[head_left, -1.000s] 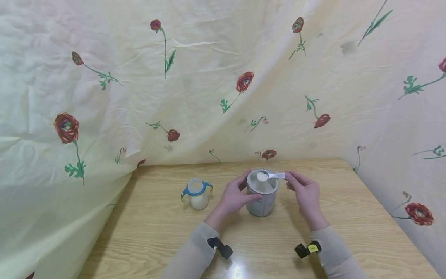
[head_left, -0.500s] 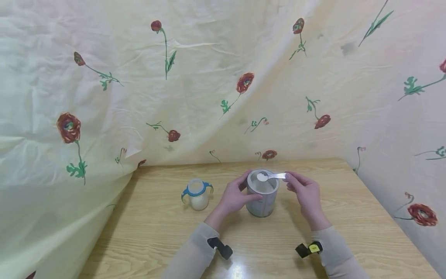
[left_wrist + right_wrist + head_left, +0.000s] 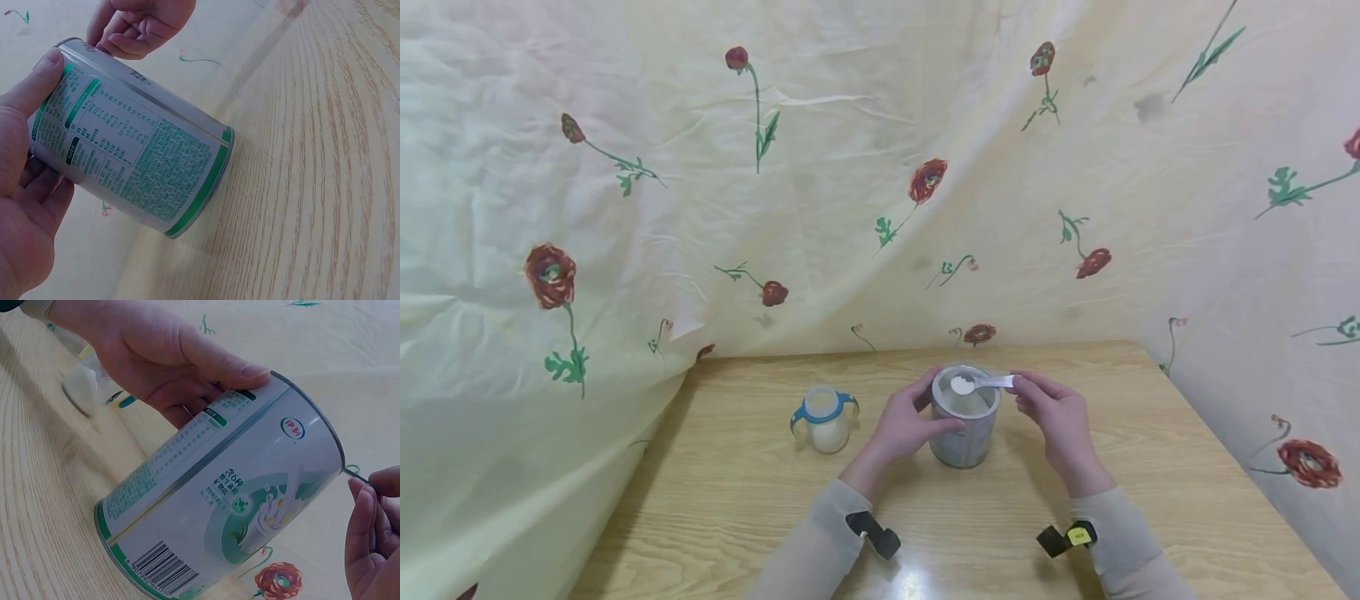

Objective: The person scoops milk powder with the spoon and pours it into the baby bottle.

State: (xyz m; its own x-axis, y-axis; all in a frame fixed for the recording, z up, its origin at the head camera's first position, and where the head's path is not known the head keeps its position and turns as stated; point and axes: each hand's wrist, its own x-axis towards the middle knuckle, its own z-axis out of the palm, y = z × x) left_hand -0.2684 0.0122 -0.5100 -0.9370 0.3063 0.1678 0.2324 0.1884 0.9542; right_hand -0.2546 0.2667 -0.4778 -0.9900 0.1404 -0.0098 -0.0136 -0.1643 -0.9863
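Note:
A white and green milk powder can (image 3: pixel 961 437) stands uncovered on the wooden table. My left hand (image 3: pixel 904 423) grips it from the left, thumb across the near side just below the rim; the left wrist view shows the printed label (image 3: pixel 125 134) beside that thumb. My right hand (image 3: pixel 1054 417) pinches the handle end of a pale scoop (image 3: pixel 992 382). The scoop's bowl lies over the can's mouth with white powder in it. From the right wrist, only a thin bit of handle shows between the fingers (image 3: pixel 369 515), at the can's rim.
A baby bottle (image 3: pixel 829 435) with a blue ring and two side handles stands left of the can, white contents inside. A flowered cloth (image 3: pixel 850 208) hangs behind the table (image 3: pixel 722 492) and along both sides.
The scoop has shifted slightly left and lower over the can, and the powder in its bowl looks less heaped. My left hand keeps its hold on the can.

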